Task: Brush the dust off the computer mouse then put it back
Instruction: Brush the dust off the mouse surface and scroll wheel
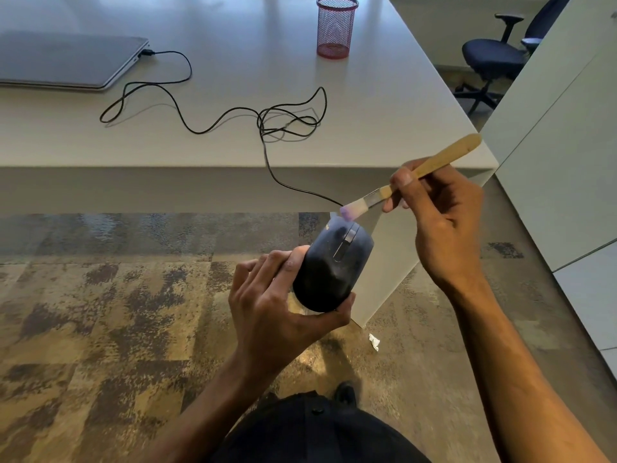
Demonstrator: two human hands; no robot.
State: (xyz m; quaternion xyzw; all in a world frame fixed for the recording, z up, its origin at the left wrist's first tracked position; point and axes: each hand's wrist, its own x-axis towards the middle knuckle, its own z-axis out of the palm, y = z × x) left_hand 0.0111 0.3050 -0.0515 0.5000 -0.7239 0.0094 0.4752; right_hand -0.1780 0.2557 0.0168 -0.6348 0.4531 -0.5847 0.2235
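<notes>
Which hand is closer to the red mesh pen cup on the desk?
Right. The right hand, holding the brush, is just off the desk's front edge, below the pen cup. The left hand, gripping the mouse, is lower, over the floor.

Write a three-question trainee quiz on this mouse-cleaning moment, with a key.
1. True or false: the mouse rests on the desk.
2. Which hand holds the brush? A) left hand B) right hand
3. Fill in: the cable runs from the mouse to the closed ____.

Key
1. False; the left hand holds it off the desk edge, above the floor.
2. B.
3. laptop.
</notes>
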